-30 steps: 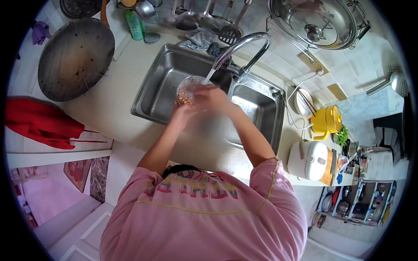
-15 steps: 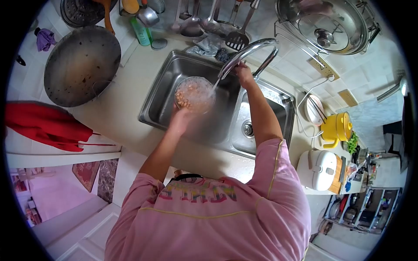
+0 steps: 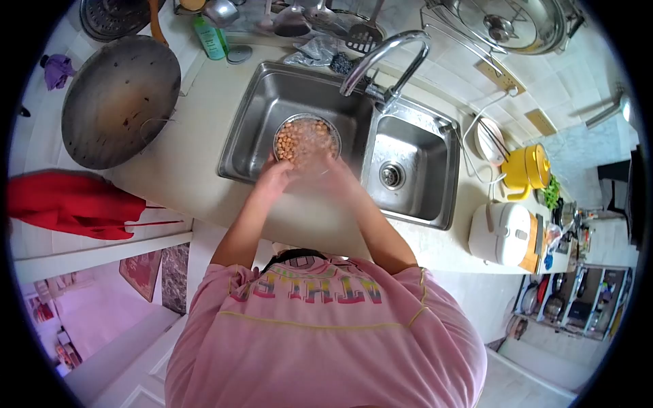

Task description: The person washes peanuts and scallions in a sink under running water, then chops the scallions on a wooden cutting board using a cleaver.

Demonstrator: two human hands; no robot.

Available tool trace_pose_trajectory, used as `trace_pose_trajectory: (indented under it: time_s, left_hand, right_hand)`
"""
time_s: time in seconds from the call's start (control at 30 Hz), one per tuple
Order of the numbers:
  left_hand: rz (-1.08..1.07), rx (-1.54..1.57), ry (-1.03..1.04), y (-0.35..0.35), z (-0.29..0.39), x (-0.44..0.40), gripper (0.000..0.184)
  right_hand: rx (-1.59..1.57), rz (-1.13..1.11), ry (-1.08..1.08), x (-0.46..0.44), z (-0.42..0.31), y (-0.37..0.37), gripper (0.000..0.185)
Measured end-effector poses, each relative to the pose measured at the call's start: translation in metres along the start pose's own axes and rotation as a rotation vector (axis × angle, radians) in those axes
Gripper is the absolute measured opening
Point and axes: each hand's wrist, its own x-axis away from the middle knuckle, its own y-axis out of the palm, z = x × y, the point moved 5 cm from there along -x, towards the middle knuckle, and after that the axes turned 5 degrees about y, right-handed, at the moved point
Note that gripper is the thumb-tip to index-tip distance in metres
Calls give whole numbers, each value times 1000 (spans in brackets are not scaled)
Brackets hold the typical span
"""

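Note:
Over the larger sink basin sits a round bowl, which looks clear. Reddish-tan pieces that look like shelled peanuts lie in it under water. My left hand is closed on the bowl's near left edge, thumb near the rim. My right hand holds the near right side; its fingers are blurred. Above and to the right, the chrome faucet arches over the sink, and no stream shows from its spout. The undersides of the bowl and some fingers are hidden.
A smaller basin with a drain adjoins on the right. A large wok leans at left by a green bottle. Utensils hang behind the sink. A white rice cooker and yellow pot stand at right.
My right hand has come off the faucet and down to the bowl's right side. The water stream from the spout has stopped. My left hand still holds the bowl.

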Motion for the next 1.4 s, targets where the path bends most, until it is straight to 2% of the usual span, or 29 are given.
trace_pose_trajectory:
  time_s: [0.17,0.33,0.43,0.47,0.57,0.6,0.63,0.73,0.8,0.83,0.9,0.97,1.0,1.03,1.1,1.13,1.17,1.23,1.27,1.3,1.37,1.4]
  left_hand:
    - [-78,-171,-136,9,0,4,62]
    - [-144,-468,-226,18,6,5,72]
    - [-129,-907,38,25,29,5,99]
    - [-142,-1218,292,35,42,9,98]
    - [-270,-1752,362,89,62,31,84]
    - [-364,-1740,441,94,55,29,82]
    - [-370,-1851,457,95,48,26,82]
    - [-386,-2144,540,102,38,19,82]
    - [-426,-2093,385,108,35,15,82]
    - [-447,-2064,306,111,32,14,82]
    - [-409,-2109,295,112,30,7,72]
    - [-380,-2093,262,105,23,-5,65]
    - [-377,-2109,305,104,24,-8,55]
    - [-379,-2054,246,99,23,-15,53]
    - [-381,-1938,129,88,23,-29,49]
    - [-424,-1883,287,93,32,-28,41]
    - [-443,-1798,294,94,36,-27,40]
    - [-473,-1629,300,109,56,-19,39]
    - [-504,-1578,204,109,57,-18,43]
    - [-547,-1607,235,116,61,-14,46]
    - [-632,-1665,304,126,64,-2,51]
    - [-642,-1704,286,123,58,1,59]
  right_hand:
    - [-6,216,-241,22,10,7,50]
    - [-83,273,-258,46,9,19,45]
    - [-44,293,-310,47,9,15,44]
    - [-42,293,-323,46,12,12,44]
    - [6,266,-341,47,17,11,44]
    - [-12,253,-346,49,15,19,44]
    - [-30,241,-349,50,16,23,44]
    - [391,256,-566,48,17,26,45]
    - [487,204,-623,36,21,25,45]
    - [412,186,-586,34,25,20,45]
    - [259,157,-514,30,32,14,46]
    - [-72,122,-357,50,16,48,46]
    - [159,124,-502,47,16,41,46]
    - [393,126,-645,42,18,38,46]
    - [404,146,-626,36,24,22,46]
    - [178,160,-467,42,20,31,46]
    - [-47,173,-302,45,23,34,46]
    - [505,133,-684,31,31,9,46]
    - [615,143,-756,32,30,10,47]
    - [721,161,-831,34,29,11,47]
    - [503,207,-717,47,13,31,48]
    - [345,208,-648,47,10,33,48]
